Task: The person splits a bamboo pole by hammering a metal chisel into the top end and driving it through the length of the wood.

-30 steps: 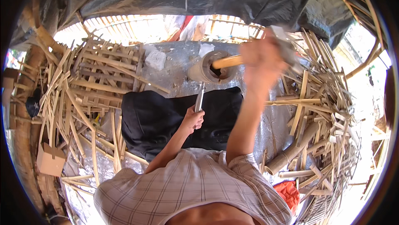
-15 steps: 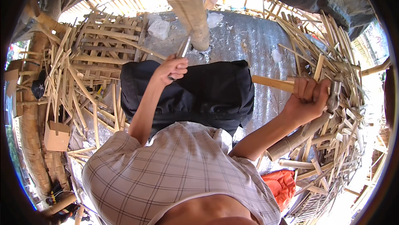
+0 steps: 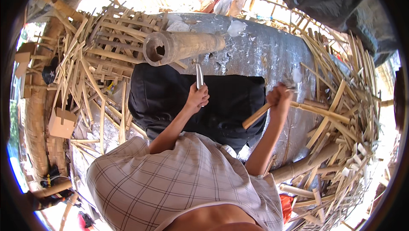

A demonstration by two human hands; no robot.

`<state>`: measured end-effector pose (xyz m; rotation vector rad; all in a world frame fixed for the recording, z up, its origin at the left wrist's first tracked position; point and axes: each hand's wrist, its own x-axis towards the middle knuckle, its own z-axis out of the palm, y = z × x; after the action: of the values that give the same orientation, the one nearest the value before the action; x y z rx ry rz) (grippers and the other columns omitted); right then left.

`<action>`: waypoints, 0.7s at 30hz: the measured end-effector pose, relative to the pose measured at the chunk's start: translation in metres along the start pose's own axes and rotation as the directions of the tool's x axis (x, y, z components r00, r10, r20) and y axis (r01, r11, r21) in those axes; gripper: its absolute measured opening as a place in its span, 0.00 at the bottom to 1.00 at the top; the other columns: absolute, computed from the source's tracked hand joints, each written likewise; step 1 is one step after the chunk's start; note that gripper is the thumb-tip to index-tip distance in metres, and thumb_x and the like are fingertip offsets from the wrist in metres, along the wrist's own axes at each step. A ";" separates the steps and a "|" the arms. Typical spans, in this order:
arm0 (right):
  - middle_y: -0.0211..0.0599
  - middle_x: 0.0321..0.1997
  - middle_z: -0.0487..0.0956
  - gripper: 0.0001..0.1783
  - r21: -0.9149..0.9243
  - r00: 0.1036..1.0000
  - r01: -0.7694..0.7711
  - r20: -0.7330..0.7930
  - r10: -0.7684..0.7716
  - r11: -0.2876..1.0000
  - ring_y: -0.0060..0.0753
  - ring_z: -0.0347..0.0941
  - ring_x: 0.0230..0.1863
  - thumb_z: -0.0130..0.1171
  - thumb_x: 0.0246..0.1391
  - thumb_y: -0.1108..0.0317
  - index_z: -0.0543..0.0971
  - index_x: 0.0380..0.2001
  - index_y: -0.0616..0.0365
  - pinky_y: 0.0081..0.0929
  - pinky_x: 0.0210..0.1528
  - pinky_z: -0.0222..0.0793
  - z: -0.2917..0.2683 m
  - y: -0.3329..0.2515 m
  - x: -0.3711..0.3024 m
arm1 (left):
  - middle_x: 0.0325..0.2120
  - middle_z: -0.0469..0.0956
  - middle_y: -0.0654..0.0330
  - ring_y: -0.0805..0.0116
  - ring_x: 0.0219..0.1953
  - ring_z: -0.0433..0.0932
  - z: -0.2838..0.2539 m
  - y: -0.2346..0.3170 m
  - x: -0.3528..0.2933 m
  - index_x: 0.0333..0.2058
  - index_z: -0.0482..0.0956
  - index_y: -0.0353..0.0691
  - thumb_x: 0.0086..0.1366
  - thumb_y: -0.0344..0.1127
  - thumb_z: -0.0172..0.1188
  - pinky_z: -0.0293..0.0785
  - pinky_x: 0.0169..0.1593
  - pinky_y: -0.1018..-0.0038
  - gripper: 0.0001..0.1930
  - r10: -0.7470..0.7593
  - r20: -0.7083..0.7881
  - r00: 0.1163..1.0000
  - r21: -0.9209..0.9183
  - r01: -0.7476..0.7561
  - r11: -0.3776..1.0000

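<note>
My left hand (image 3: 197,99) is closed round a chisel-like metal blade (image 3: 199,76) that points away from me, above my dark trousers (image 3: 230,96). A thick bamboo tube (image 3: 191,45) stands beyond my knees, leaning well to the left. Its near end is open, with a dark hole inside. The blade tip is close to the tube's near side; I cannot tell whether they touch. On the right, my right hand (image 3: 279,96) grips a hammer (image 3: 257,115) by its wooden handle. The hammer's metal head is blurred by motion and sits just beyond my fist.
A grey sheet (image 3: 272,45) covers the ground ahead. Woven bamboo lattice (image 3: 123,35) lies at the left, near a cardboard box (image 3: 62,122). Split bamboo strips (image 3: 336,111) pile up on the right, with a bamboo pole (image 3: 306,163) and an orange cloth (image 3: 286,207) nearby.
The bamboo tube has tipped from near upright to the left. My right hand has swung the hammer inward from the right. My left hand has shifted right and nearer with the blade.
</note>
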<state>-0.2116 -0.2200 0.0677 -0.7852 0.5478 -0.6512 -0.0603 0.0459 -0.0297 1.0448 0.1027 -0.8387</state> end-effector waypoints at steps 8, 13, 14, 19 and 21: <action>0.16 0.15 0.56 0.15 -0.415 0.957 -0.291 -0.131 0.260 0.862 0.11 0.49 0.11 0.61 0.57 0.75 0.66 0.26 0.46 0.18 0.13 0.40 0.000 0.090 -0.064 | 0.16 0.59 0.70 0.82 0.11 0.57 0.023 0.015 0.004 0.31 0.63 0.47 0.70 0.31 0.54 0.50 0.12 0.80 0.09 0.012 0.000 1.000 -0.097 -0.012 0.995; 0.18 0.15 0.55 0.13 -0.285 0.997 -0.030 0.054 0.048 0.958 0.12 0.45 0.11 0.58 0.59 0.78 0.66 0.28 0.47 0.20 0.15 0.38 0.018 0.052 -0.087 | 0.14 0.56 0.71 0.83 0.10 0.57 0.036 0.008 0.001 0.32 0.59 0.47 0.69 0.30 0.51 0.51 0.11 0.80 0.10 0.044 -0.001 0.999 -0.032 -0.044 0.999; 0.18 0.15 0.56 0.12 -0.212 0.992 0.024 0.124 0.002 0.977 0.12 0.44 0.12 0.56 0.60 0.77 0.66 0.28 0.49 0.20 0.16 0.39 0.019 0.047 -0.087 | 0.13 0.56 0.71 0.83 0.10 0.57 0.039 0.007 0.000 0.33 0.59 0.47 0.69 0.30 0.51 0.52 0.11 0.79 0.09 0.052 0.003 0.999 -0.020 -0.052 0.998; 0.18 0.16 0.57 0.05 -0.301 0.991 0.131 0.078 -0.113 0.944 0.11 0.47 0.14 0.56 0.59 0.74 0.71 0.32 0.51 0.18 0.17 0.42 0.015 0.058 -0.103 | 0.12 0.63 0.68 0.79 0.09 0.63 0.038 -0.002 0.005 0.38 0.64 0.40 0.67 0.28 0.53 0.59 0.10 0.76 0.06 0.067 0.062 0.996 0.031 -0.069 0.997; 0.19 0.19 0.63 0.04 -0.541 0.991 0.129 0.053 -0.119 0.831 0.12 0.52 0.17 0.57 0.59 0.74 0.74 0.31 0.53 0.19 0.19 0.44 -0.003 0.088 -0.117 | 0.12 0.62 0.68 0.79 0.08 0.63 0.036 -0.004 0.003 0.38 0.64 0.40 0.66 0.28 0.53 0.59 0.10 0.76 0.06 0.073 0.087 0.994 0.090 -0.081 0.993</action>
<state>-0.2647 -0.0916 0.0216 -1.3734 0.6822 -0.6118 -0.0715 0.0147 -0.0156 1.0927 -0.0476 -0.8218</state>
